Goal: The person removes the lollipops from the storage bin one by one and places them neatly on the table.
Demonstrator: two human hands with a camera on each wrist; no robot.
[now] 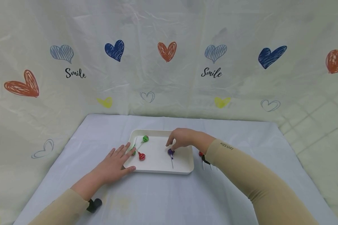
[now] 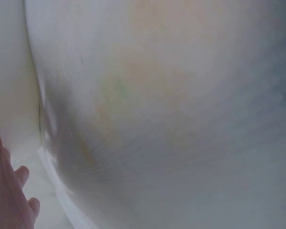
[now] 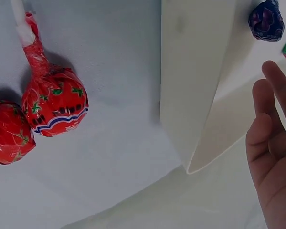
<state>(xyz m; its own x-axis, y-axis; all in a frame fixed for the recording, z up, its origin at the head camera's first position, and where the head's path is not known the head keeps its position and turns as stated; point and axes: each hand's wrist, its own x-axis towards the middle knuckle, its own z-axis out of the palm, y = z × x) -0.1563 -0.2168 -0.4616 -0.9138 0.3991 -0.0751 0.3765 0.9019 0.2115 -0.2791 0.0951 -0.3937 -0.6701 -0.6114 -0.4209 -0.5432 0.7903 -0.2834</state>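
A shallow white tray [image 1: 163,172] stands on the table. My left hand [image 1: 114,164] lies with fingers spread over its left end, the thumb at the front edge, close to a green lollipop [image 1: 133,152] partly hidden by the fingers. Beside that one are another green lollipop [image 1: 145,138] and a red lollipop [image 1: 141,156]. Over the tray's right half, my right hand [image 1: 183,137] hovers beside a purple lollipop [image 1: 171,152]. In the right wrist view its loosely bent fingers appear apart from the purple wrapper [image 3: 267,21], holding nothing.
Right of the tray, several lollipops lie on the table, partly covered by the right forearm; two red lollipops [image 3: 57,102] show large in the right wrist view. A white cloth [image 1: 157,200] covers the table. Behind it hangs a curtain [image 1: 186,93] printed with hearts.
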